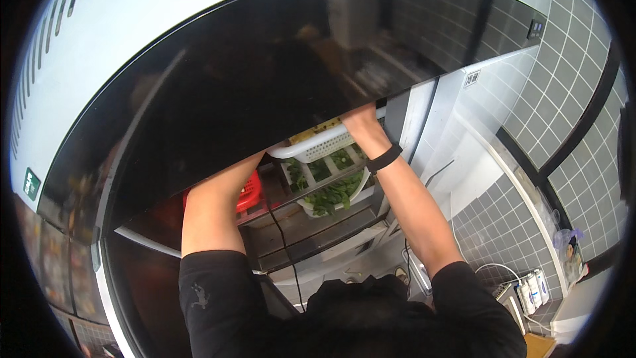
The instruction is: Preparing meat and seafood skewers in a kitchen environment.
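Both my arms reach under the black upper panel (258, 59) of an upright refrigerator. My right hand (361, 115) is at the right end of a white perforated plastic basket (325, 145), its fingers hidden by the panel. Whether they grip the basket cannot be seen. My left hand is out of view behind the panel; only the forearm shows, near the basket's left end. Yellowish food (314, 131) with dark spots lies in the basket. Below it, leafy greens (333, 194) sit in a white container (358, 194) under a slatted rack (325, 169).
A red plastic basket (249, 194) stands inside, left of the greens. An open door edge (107, 268) is at left; a white panel (477, 124) stands at right. A black cord (285, 243) hangs in front. White filter cartridges (532, 291) are at lower right by the tiled wall (571, 25).
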Action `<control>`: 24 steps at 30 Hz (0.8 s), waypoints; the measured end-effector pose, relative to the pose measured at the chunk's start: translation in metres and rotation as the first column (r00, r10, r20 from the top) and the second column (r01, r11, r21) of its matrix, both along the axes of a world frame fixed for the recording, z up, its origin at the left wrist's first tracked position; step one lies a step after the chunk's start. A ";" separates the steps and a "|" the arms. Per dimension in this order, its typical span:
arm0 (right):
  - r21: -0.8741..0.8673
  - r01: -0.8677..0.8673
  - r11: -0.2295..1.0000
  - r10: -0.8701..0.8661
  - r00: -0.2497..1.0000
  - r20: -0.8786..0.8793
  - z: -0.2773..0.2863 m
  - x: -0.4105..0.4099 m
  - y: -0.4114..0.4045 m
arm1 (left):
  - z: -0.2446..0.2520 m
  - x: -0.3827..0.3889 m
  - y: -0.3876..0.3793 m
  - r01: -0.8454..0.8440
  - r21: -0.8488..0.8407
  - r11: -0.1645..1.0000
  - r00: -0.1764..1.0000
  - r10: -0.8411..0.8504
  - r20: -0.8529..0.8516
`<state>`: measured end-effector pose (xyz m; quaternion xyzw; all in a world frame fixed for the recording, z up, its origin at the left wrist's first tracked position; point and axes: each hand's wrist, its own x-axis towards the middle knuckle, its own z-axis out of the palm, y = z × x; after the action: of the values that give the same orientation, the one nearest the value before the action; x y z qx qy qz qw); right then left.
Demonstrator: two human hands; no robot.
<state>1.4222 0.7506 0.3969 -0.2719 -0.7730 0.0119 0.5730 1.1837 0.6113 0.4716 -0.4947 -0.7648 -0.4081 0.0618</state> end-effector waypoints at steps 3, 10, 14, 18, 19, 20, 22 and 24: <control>0.081 0.037 0.996 -0.037 0.999 0.007 -0.005 -0.002 0.006 | 0.002 -0.001 0.003 -0.003 0.004 1.000 1.000 0.003 0.003; 0.076 0.010 0.997 -0.015 0.997 0.072 0.003 0.005 -0.004 | 0.006 -0.008 0.007 -0.018 0.009 1.000 0.999 0.018 -0.028; 0.186 -0.058 0.981 0.068 0.997 -0.045 0.007 0.007 -0.002 | 0.002 -0.009 0.010 -0.014 0.015 1.000 1.000 0.015 -0.027; 0.046 -0.007 0.999 0.008 1.000 -0.026 -0.001 -0.005 0.002 | -0.003 -0.019 -0.001 -0.034 0.040 0.999 0.999 0.035 -0.015; 0.032 0.009 0.999 -0.009 1.000 -0.017 -0.002 -0.004 0.004 | -0.006 -0.020 -0.002 -0.028 0.041 0.999 1.000 0.028 -0.007; 0.033 0.053 0.998 -0.054 0.997 0.051 0.001 -0.005 0.008 | -0.007 -0.021 0.000 -0.022 0.052 0.998 1.000 0.022 -0.004; -0.043 0.051 0.998 -0.043 0.985 0.165 0.015 -0.001 0.000 | -0.003 -0.026 0.000 -0.031 0.069 0.997 0.999 0.031 -0.009; 0.019 0.068 0.997 -0.070 0.986 0.153 0.008 0.000 0.004 | -0.005 -0.025 -0.002 -0.036 0.077 0.996 0.999 0.036 -0.009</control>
<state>1.4223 0.7551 0.4049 -0.2948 -0.8049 -0.0343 0.5139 1.1588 0.6095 0.4671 -0.4803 -0.7571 -0.4333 0.0921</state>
